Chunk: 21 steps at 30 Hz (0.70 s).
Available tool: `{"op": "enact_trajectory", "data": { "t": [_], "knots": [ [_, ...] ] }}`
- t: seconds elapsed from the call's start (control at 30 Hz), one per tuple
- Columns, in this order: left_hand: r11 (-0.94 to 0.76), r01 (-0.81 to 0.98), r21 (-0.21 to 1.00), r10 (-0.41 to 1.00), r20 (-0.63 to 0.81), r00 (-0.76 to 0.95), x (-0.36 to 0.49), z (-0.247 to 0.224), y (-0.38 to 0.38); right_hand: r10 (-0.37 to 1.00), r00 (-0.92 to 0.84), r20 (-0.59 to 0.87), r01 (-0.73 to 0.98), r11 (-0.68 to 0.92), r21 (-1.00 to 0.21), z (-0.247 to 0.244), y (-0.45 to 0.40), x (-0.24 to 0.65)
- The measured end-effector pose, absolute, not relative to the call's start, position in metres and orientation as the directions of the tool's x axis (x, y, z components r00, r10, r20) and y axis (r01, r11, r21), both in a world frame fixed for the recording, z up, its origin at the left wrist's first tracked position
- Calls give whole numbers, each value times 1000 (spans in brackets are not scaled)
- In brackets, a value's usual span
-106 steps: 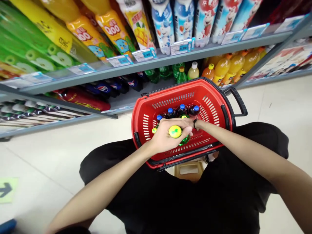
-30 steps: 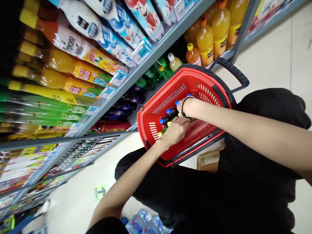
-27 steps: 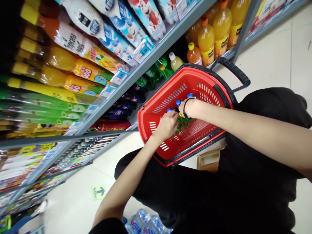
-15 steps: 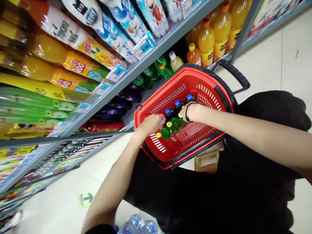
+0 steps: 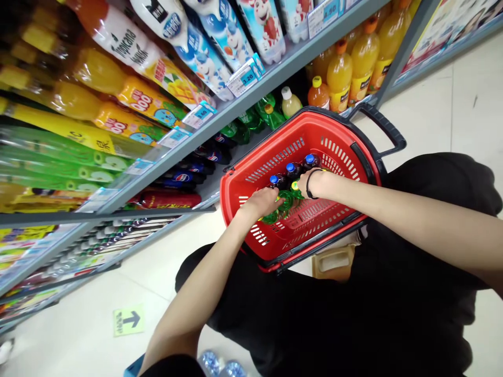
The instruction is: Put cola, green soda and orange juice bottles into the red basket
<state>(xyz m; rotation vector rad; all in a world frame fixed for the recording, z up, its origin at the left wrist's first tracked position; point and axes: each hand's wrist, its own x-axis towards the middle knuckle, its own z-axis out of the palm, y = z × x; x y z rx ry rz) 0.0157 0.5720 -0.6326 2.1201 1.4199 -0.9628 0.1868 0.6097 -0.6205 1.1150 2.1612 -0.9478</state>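
Observation:
Inside a red shopping basket (image 5: 239,180) stand dark bottles with blue caps (image 5: 291,167) in one row. Alongside them is a row of green soda bottles (image 5: 271,217) with yellow caps. My left hand (image 5: 264,201) reaches in from the near left, its fingers curled over the cap of a green bottle and partly covering it. My right hand (image 5: 311,183), with a black band on the wrist, is bent down at the right end of the green row. Its fingers close around the top of a green bottle (image 5: 295,195); the fingertips are partly hidden.
Store shelves (image 5: 188,144) with drink bottles run along the left and top. The basket's black handle (image 5: 383,128) sticks out at the upper right. Beneath the basket is a tan object (image 5: 333,262). Wrapped water bottles (image 5: 222,365) stand at the bottom; a floor arrow sticker (image 5: 129,320) lies left.
My left hand has moved right, from beside a blue cap to over the green bottles' caps. My right hand stays at the green row. The view has shifted slightly.

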Motion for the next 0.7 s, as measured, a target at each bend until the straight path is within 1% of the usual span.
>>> {"op": "enact_trajectory", "data": {
  "t": [0.1, 0.17, 0.3, 0.4, 0.57, 0.7],
  "knots": [
    [-440, 898, 28, 685, -637, 355, 21, -651, 567, 450, -513, -731, 837, 449, -312, -615, 608, 190],
    [-477, 877, 55, 685, -602, 410, 26, -666, 562, 442, -522, -729, 828, 466, -310, -614, 606, 191],
    [-526, 850, 27, 662, -615, 429, 33, -692, 555, 451, -526, -722, 823, 484, -297, -615, 600, 193],
    [-538, 843, 10, 663, -613, 430, 32, -699, 556, 450, -531, -718, 815, 502, -288, -615, 596, 199],
    [-535, 844, 28, 659, -611, 438, 24, -698, 564, 434, -524, -733, 807, 529, -264, -610, 595, 213],
    [-525, 850, 28, 634, -654, 413, 20, -688, 570, 451, -506, -735, 811, 540, -226, -618, 596, 225]
  ]
}}
